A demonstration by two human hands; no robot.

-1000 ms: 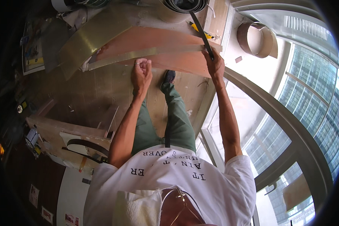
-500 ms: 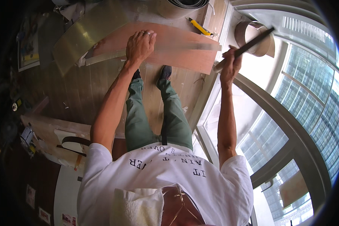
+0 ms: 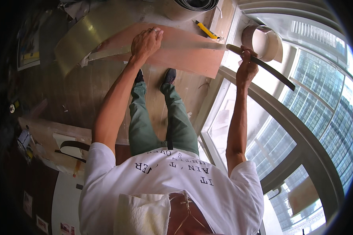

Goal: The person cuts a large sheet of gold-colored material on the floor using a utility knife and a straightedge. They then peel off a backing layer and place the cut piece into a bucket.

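Observation:
My left hand [image 3: 147, 42] is closed, fingers curled over a long pale translucent strip [image 3: 111, 53] that lies across a pinkish-orange board [image 3: 196, 62]. What the fingertips grip is partly hidden. Off the board's right end, my right hand [image 3: 247, 70] is wrapped round a long, narrow dark tool [image 3: 273, 71] with a tan rounded end [image 3: 234, 49]. That tan end sits close to the strip's right tip; I cannot tell whether they touch. The dark part slants down to the right, in front of the window.
A yellow utility knife [image 3: 207, 29] lies just beyond the board. Behind it stands a roll of sheet material [image 3: 184, 9]. A curled band [image 3: 262, 43] rests on the right ledge beside the window frame [image 3: 286, 105]. A yellowish translucent sheet [image 3: 80, 41] curves at the left.
My right hand has swung the tool round: its dark end has dropped from upper right to lower right, and its tan end has risen toward the strip. My left hand stays nearly in place.

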